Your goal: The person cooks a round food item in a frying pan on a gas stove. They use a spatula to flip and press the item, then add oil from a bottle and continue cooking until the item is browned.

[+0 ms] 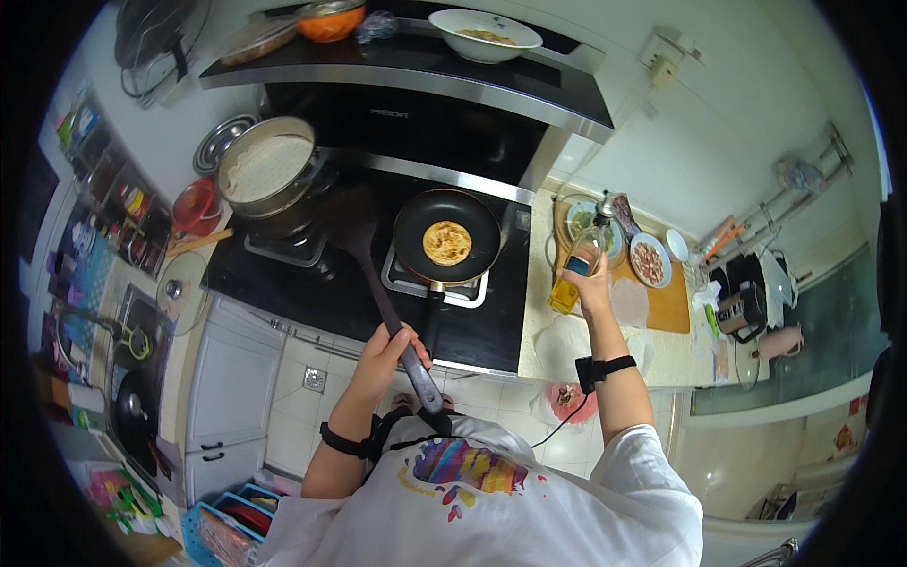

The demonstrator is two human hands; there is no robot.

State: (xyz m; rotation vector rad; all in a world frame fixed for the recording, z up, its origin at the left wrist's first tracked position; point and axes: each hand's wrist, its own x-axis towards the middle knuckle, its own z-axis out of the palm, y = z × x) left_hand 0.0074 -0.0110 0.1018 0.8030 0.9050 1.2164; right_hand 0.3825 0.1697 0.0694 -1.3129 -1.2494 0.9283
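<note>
My left hand point(388, 354) grips the handle of a dark spatula point(379, 290), whose broad blade is over the stove between the steamer and the frying pan. My right hand point(589, 283) is closed around a glass oil bottle point(587, 248) with a metal pourer and yellow oil at its bottom, held tilted above the right counter. A browned round flatbread point(447, 243) lies in the black frying pan point(413, 220) on the right burner. The pan's handle points towards me.
A steamer pot point(266, 170) stands on the left burner. On the right counter, a wooden board point(669, 305) bears a bowl of chopped food point(649, 261) beside a plate of greens point(582, 220). A range hood point(425, 78) juts out above, holding a white bowl point(485, 46). A glass lid point(183, 290) lies at left.
</note>
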